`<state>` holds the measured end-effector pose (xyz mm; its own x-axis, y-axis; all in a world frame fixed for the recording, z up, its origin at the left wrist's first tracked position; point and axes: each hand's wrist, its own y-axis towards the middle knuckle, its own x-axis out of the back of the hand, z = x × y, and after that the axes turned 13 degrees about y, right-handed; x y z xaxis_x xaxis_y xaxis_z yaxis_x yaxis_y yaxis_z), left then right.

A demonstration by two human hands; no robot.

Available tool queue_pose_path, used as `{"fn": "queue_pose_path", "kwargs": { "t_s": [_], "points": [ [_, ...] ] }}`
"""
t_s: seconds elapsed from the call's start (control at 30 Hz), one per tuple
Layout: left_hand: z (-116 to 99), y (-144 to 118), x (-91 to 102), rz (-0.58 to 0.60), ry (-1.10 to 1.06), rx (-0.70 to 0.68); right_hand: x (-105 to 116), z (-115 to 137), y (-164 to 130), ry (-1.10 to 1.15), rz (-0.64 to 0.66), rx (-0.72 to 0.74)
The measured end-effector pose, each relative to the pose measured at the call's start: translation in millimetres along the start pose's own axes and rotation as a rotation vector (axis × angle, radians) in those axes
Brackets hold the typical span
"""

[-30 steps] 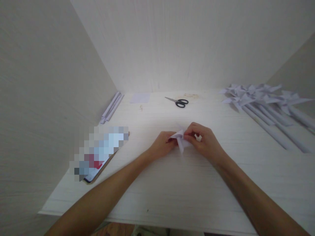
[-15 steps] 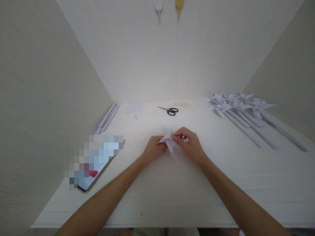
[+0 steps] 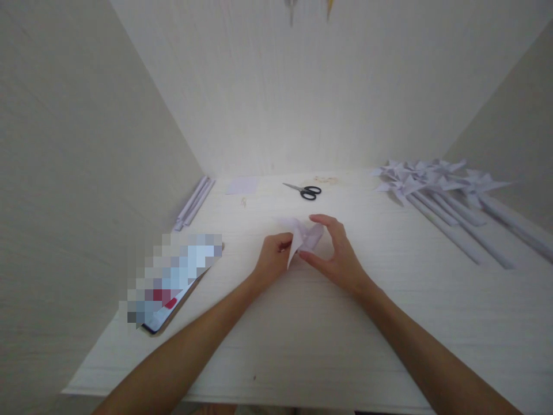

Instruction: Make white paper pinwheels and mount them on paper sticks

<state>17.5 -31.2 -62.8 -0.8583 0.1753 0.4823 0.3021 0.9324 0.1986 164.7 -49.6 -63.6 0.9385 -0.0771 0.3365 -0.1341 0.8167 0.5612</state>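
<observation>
Paper pinwheel (image 3: 309, 237) is pinched by left fingers (image 3: 283, 237), right fingers (image 3: 325, 220) parted wide around it.

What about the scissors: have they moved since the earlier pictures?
No. The scissors keep their place to the right of the flat paper square; both shift together as the camera moves.

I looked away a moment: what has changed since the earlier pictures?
The right hand has opened from its pinch, thumb and forefinger now spread about the folded paper, which has turned; whether the thumb touches is unclear. The left hand still holds it. Scissors, phone and pinwheels stayed put.
</observation>
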Motion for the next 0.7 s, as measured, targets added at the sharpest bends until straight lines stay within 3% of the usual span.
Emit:
{"fn": "queue_pose_path", "kwargs": {
  "t_s": [0.37, 0.57, 0.7],
  "points": [
    [3, 2, -2.0, 0.001, 0.045, 0.029, 1, -3, 0, 0.059, 0.004, -0.056],
    [3, 1, 5.1, 0.021, -0.103, 0.093, 5, -10, 6, 0.391, -0.063, -0.228],
    [5, 1, 6.1, 0.024, -0.104, 0.136, 4, -15, 8, 0.467, -0.101, -0.315]
  ]
}}
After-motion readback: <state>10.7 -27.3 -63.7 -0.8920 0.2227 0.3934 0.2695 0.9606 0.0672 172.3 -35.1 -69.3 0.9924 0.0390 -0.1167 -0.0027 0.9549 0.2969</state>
